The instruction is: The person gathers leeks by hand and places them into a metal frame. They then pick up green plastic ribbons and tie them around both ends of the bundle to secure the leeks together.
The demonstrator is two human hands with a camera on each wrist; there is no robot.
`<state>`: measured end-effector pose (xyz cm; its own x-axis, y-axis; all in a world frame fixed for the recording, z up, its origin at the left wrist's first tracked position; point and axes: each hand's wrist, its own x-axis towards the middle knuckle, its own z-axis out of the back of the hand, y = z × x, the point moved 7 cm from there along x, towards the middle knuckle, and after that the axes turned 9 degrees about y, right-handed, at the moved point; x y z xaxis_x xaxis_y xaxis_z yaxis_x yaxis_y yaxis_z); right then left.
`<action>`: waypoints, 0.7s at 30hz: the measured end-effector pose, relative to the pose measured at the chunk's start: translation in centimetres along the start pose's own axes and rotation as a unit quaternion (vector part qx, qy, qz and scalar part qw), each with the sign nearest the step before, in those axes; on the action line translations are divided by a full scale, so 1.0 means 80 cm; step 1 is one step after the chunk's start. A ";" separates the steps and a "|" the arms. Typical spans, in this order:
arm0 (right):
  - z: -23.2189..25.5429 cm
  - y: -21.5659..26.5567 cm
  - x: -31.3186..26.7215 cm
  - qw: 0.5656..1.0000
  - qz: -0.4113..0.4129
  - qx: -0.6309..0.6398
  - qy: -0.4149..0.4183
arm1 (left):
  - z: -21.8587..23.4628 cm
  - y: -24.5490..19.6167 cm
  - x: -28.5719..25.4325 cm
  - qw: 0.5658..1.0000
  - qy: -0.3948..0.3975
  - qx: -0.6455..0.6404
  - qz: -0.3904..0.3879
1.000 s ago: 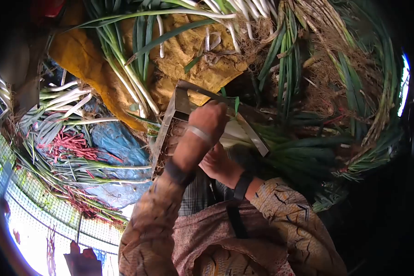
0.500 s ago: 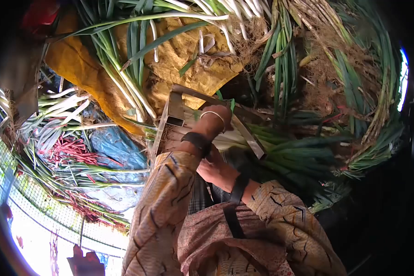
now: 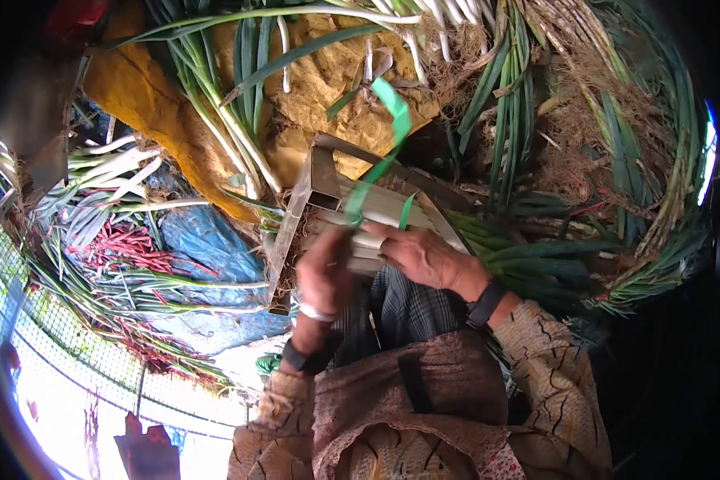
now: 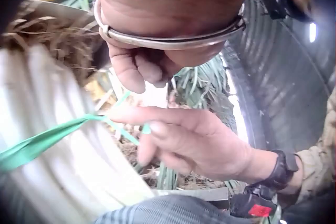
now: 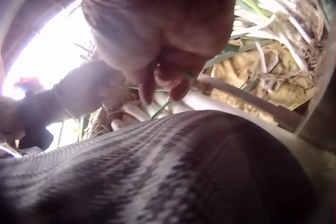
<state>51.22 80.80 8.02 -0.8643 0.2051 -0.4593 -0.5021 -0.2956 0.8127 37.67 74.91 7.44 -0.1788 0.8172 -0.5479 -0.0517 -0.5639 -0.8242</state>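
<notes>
Because the pale stalks (image 3: 382,210) lie side by side within the metal frame (image 3: 292,220), we judge that its raised sides keep them from spreading. Their roots (image 4: 58,43) lie close to one metal side, which probably helps to line up the ends, while the green leaves (image 3: 536,260) fan out past the other side, where they have room and are not crushed.

A green strip (image 3: 400,124) passes across the white part of the stalks, and we take this firm, narrow stretch to be a better place for it than the soft leaves. In the head view, one end of the strip rises free above the frame, clear of the fingers.

We see the right hand (image 3: 436,260) beside the stalks, pinching the strip between thumb and fingers just where it leaves them; held so near, it should have little room to slip. The left hand (image 3: 322,276) is blurred in the head view, but in the left wrist view its fingers curl and a strand of the strip leads to their tips, so we judge that it grips the strip too. We cannot tell how tight the strip is, nor whether it is knotted.

The knees (image 3: 416,308) are just beside the frame, which brings the work within easy reach. Beyond it, loose leeks (image 3: 247,143) lie on a yellow sheet (image 3: 156,104), near at hand.
</notes>
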 end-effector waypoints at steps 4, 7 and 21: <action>-0.005 -0.013 0.015 1.000 -0.006 0.011 0.020 | 0.033 0.060 -0.055 0.998 -0.015 -0.010 0.056; -0.015 -0.020 0.016 0.998 -0.016 -0.030 0.053 | 0.038 0.071 -0.046 0.998 -0.008 0.020 0.058; -0.029 -0.002 0.015 0.990 -0.115 -0.033 0.069 | 0.037 0.066 -0.038 0.975 -0.010 0.222 0.001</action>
<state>50.20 78.90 6.49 -0.7206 0.1454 -0.6779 -0.6830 -0.3167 0.6582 35.07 69.06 5.18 -0.1991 0.8157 -0.5432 -0.4701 -0.5658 -0.6774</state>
